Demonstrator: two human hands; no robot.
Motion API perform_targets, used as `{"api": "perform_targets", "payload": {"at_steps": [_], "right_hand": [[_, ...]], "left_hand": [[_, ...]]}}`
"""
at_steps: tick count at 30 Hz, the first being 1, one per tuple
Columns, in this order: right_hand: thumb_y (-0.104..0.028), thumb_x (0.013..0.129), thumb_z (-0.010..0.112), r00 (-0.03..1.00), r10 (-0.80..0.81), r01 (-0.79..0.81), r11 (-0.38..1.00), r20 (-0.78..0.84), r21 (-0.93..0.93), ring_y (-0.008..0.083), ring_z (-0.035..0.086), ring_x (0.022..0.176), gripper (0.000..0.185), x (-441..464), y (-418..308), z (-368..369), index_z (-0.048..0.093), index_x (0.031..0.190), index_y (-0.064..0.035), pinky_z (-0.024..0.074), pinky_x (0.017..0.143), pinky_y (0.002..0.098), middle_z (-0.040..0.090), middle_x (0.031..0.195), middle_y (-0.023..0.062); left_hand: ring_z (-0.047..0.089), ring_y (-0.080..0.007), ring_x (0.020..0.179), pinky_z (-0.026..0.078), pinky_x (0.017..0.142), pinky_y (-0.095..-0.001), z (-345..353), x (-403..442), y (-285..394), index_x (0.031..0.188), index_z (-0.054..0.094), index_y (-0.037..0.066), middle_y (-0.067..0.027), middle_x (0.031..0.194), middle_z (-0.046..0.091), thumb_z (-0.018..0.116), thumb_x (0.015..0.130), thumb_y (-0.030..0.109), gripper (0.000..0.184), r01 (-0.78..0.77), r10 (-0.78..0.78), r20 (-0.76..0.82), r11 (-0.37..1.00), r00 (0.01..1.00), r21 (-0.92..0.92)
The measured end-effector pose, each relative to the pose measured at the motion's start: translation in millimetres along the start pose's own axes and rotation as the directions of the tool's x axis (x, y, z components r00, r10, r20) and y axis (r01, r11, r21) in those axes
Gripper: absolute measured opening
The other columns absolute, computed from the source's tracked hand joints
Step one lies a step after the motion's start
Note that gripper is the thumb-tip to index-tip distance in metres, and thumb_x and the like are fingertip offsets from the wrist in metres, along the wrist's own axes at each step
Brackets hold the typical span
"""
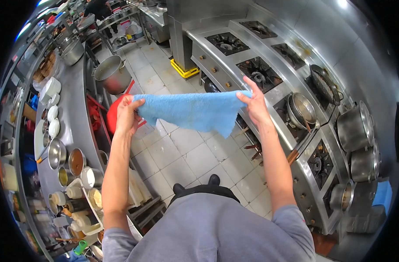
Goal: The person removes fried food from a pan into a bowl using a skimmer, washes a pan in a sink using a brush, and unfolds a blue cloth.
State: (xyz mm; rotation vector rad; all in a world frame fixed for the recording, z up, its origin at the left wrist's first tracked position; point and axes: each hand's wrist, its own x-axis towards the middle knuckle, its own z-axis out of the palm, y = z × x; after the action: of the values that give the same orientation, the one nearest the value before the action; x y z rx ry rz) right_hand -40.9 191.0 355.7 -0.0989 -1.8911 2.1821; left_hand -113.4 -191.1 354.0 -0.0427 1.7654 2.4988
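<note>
A light blue cloth (188,110) is stretched between my two hands above the tiled floor, its lower edge hanging unevenly. My left hand (128,114) grips the cloth's left end, thumb over the top corner. At the other end, my right hand (254,102) pinches the upper right corner between thumb and fingers, with the index finger pointing up and away. Both arms reach forward, and the cloth's top edge is nearly straight. Faint brownish marks show on its surface.
On the right runs a steel stove (257,75) with pans and large pots (356,126). A steel counter (73,111) at left holds bowls and containers. A big pot (110,74) stands beyond my left hand. Another person (98,9) is far back.
</note>
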Motion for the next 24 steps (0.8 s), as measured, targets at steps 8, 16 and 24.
{"api": "perform_targets", "payload": {"at_steps": [8, 16, 24], "right_hand": [[0.007, 0.079, 0.063, 0.978, -0.041, 0.089, 0.969, 0.205, -0.229, 0.0122, 0.059, 0.096, 0.048, 17.3, -80.3, 22.1, 0.054, 0.126, -0.0005, 0.0462, 0.089, 0.028, 0.064, 0.105, 0.0068], [-0.001, 0.083, 0.066, 0.951, -0.176, 0.297, 0.756, 0.255, -0.584, 0.0073, 0.058, 0.077, 0.031, 46.0, -113.3, 20.4, 0.063, 0.114, 0.0, 0.0477, 0.072, 0.0232, 0.066, 0.088, 0.0024], [-0.013, 0.085, 0.068, 0.958, -0.158, 0.287, 0.549, 0.24, -0.785, 0.0043, 0.051, 0.068, 0.019, 37.0, -144.9, 16.3, 0.069, 0.099, -0.0002, 0.0411, 0.062, 0.0217, 0.062, 0.075, -0.0017]], "left_hand": [[0.06, -0.0092, 0.078, 0.046, 0.072, -0.021, 14.5, 13.4, 64.8, 0.107, 0.062, -0.003, -0.0034, 0.085, 0.065, 0.06, 0.079, -0.007, 0.029, -0.258, 0.227, 0.187, 0.953, 0.956, 0.16], [0.057, -0.011, 0.068, 0.047, 0.066, -0.0256, 32.2, 15.2, 110.7, 0.107, 0.064, -0.002, -0.008, 0.08, 0.065, 0.066, 0.077, 0.001, 0.031, -0.43, 0.465, 0.176, 0.525, 0.868, 0.735], [0.058, -0.0226, 0.067, 0.047, 0.066, -0.0318, 33.8, 9.4, 129.8, 0.101, 0.067, -0.001, -0.0133, 0.081, 0.062, 0.068, 0.077, 0.007, 0.025, -0.563, 0.611, 0.34, 0.214, 0.715, 0.798]]}}
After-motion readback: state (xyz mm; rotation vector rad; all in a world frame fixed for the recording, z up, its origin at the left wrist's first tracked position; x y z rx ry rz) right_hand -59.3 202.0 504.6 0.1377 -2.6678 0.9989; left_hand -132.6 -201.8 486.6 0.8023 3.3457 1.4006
